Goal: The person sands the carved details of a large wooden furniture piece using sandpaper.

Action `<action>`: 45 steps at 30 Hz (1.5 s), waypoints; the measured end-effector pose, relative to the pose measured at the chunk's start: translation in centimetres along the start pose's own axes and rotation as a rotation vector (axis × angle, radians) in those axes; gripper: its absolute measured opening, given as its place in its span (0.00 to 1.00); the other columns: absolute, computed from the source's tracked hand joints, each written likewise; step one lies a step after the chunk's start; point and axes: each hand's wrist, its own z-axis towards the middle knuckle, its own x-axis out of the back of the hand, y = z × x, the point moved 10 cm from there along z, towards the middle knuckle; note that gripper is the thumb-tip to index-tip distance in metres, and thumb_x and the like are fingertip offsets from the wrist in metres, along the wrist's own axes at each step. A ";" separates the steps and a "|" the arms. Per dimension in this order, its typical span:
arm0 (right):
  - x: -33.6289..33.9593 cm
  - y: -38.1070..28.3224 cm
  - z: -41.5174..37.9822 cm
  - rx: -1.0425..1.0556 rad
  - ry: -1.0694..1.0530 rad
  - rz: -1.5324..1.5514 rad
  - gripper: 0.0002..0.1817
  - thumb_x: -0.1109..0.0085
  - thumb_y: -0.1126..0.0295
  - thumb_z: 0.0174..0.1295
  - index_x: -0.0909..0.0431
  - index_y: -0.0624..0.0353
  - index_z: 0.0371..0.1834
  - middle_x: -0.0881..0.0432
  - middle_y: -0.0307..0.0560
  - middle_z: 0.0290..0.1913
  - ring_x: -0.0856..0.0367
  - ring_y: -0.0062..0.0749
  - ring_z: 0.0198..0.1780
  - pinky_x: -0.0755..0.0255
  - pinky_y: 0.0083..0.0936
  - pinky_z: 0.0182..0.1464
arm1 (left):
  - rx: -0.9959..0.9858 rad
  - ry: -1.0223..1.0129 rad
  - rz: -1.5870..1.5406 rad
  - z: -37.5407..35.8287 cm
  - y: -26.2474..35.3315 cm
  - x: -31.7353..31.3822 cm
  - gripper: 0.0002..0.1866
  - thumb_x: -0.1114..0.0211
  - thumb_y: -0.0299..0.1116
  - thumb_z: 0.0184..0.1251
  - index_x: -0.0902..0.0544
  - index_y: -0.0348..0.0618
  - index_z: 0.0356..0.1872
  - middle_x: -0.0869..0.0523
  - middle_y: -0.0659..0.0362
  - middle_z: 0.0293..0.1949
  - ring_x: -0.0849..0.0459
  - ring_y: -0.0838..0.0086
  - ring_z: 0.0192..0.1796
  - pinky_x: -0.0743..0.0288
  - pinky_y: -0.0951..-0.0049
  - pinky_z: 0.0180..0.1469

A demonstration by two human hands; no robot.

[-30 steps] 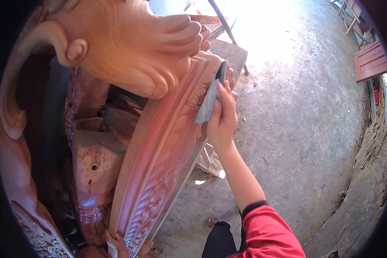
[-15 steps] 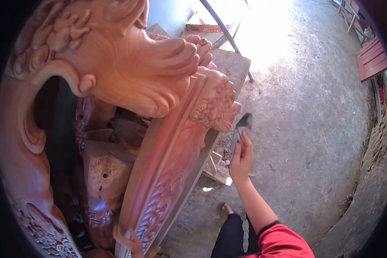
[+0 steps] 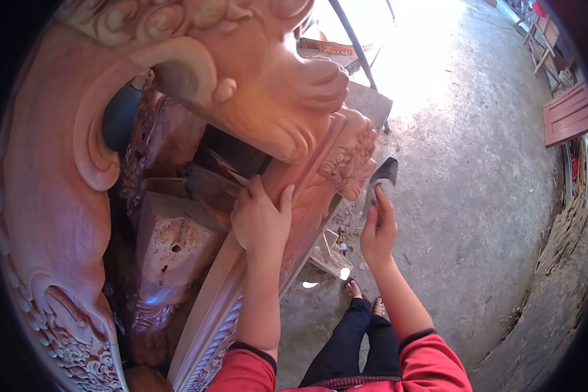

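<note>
A long carved reddish wooden panel leans slantwise in front of me, with floral relief at its top end. My left hand lies flat on the panel's upper edge, fingers spread around it. My right hand hovers just right of the panel, away from the wood, pinching a folded grey sheet of sandpaper that sticks up from the fingers. Both arms wear red sleeves.
A big carved wooden piece with scrolls looms above and to the left. Rough wood blocks sit behind the panel. The concrete floor spreads to the right, with a red wooden board and wood scraps on it.
My left hand has come up from the panel's bottom end and now rests on its upper edge. My right hand, with the sandpaper, left the carved top and stays off the wood.
</note>
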 end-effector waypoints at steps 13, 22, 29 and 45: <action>-6.5 -3.8 6.6 0.237 0.124 -0.216 0.18 0.52 0.75 0.57 0.27 0.60 0.53 0.25 0.60 0.50 0.31 0.52 0.58 0.46 0.49 0.60 | 0.003 0.016 -0.004 -0.1 -0.1 -0.1 0.28 0.41 0.57 0.56 0.27 0.42 0.46 0.20 0.47 0.37 0.20 0.53 0.39 0.27 0.58 0.40; -5.2 5.6 8.4 -0.321 0.129 0.289 0.18 0.59 0.73 0.64 0.31 0.60 0.57 0.29 0.59 0.57 0.33 0.55 0.59 0.45 0.42 0.63 | 0.106 -0.068 -0.002 -0.1 -0.2 -0.3 0.33 0.41 0.58 0.55 0.27 0.39 0.50 0.21 0.45 0.42 0.22 0.50 0.45 0.28 0.56 0.44; -4.4 2.8 8.8 -0.142 0.185 0.211 0.20 0.60 0.70 0.65 0.35 0.64 0.59 0.30 0.58 0.57 0.37 0.50 0.62 0.46 0.35 0.63 | 0.110 -0.038 0.058 0.1 -0.2 -0.5 0.32 0.41 0.60 0.53 0.27 0.43 0.48 0.20 0.47 0.37 0.21 0.50 0.41 0.27 0.56 0.40; -3.3 8.1 10.5 -0.282 0.244 0.299 0.19 0.61 0.68 0.66 0.33 0.61 0.58 0.27 0.59 0.54 0.29 0.50 0.55 0.39 0.36 0.58 | 0.166 -0.083 0.000 0.2 -0.6 -1.2 0.34 0.37 0.56 0.53 0.27 0.32 0.47 0.21 0.39 0.42 0.23 0.48 0.46 0.31 0.59 0.48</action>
